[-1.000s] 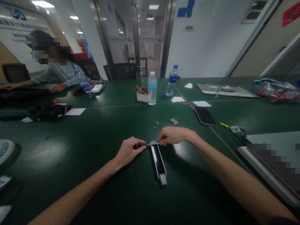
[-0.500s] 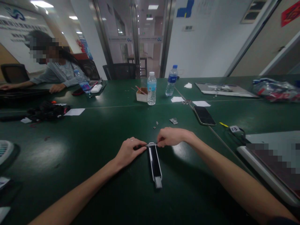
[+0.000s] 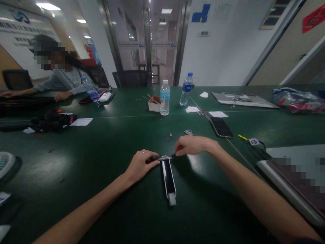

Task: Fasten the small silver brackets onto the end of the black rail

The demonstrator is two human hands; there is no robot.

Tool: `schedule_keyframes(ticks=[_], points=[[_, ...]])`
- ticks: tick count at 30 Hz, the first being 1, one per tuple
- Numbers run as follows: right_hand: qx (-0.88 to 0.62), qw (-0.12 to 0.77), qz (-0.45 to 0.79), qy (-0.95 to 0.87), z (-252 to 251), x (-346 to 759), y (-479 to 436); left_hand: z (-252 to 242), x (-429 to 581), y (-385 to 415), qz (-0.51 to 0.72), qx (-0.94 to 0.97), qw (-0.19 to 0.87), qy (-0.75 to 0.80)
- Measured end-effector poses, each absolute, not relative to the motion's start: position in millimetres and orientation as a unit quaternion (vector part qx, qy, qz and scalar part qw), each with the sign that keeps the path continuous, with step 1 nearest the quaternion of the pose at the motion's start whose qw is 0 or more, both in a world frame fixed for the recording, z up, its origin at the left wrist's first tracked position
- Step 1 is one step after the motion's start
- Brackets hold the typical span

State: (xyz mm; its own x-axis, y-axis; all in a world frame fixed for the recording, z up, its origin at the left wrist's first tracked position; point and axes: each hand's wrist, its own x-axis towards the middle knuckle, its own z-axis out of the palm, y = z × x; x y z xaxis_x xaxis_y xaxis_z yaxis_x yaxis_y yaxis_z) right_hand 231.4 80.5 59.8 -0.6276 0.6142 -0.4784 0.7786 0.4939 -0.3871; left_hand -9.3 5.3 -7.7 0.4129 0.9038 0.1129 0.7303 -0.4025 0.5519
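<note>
A long narrow metal part with a black inner face (image 3: 168, 178) lies on the dark green table (image 3: 101, 162), pointing towards me. A thin metal pin crosses its far end. My left hand (image 3: 141, 164) is closed in a pinch on the left end of that pin, knuckles resting on the table. My right hand (image 3: 191, 145) pinches the pin's right end with thumb and forefinger, the wrist raised a little. Small nuts (image 3: 169, 136) and a small metal bracket (image 3: 188, 132) lie just beyond my hands.
Two water bottles (image 3: 165, 97) and a small open box (image 3: 153, 103) stand further back. A phone (image 3: 221, 127) lies at right, with paper slips and a clipboard behind. A tray edge (image 3: 284, 189) is at near right. Another person sits at far left with black items.
The metal part's near end has swung left, so it now lies straighter towards me. My right hand has lifted slightly and shifted right; my left hand has barely moved.
</note>
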Motion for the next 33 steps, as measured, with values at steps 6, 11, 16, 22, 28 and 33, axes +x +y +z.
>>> schedule_keyframes(ticks=[6,11,16,22,28,33], points=[[0.549,0.010,-0.108,0.829,51.6,265.3,111.7,-12.8,-11.9,7.3,0.209,0.811,0.224,0.498],[0.598,-0.014,-0.039,0.800,20.3,279.0,132.7,-8.3,-9.4,6.1,0.203,0.813,0.228,0.497],[0.576,-0.004,-0.052,0.816,10.0,279.6,136.8,-2.3,-8.2,4.4,0.208,0.802,0.246,0.503],[0.546,-0.060,-0.029,0.835,30.5,256.4,121.6,1.3,-8.9,3.6,0.259,0.763,0.270,0.527],[0.510,-0.092,-0.005,0.855,40.0,231.2,99.6,1.7,-8.2,3.4,0.289,0.733,0.289,0.543],[0.494,-0.102,0.017,0.863,35.4,228.2,95.1,2.3,-8.2,2.8,0.310,0.719,0.289,0.551]])
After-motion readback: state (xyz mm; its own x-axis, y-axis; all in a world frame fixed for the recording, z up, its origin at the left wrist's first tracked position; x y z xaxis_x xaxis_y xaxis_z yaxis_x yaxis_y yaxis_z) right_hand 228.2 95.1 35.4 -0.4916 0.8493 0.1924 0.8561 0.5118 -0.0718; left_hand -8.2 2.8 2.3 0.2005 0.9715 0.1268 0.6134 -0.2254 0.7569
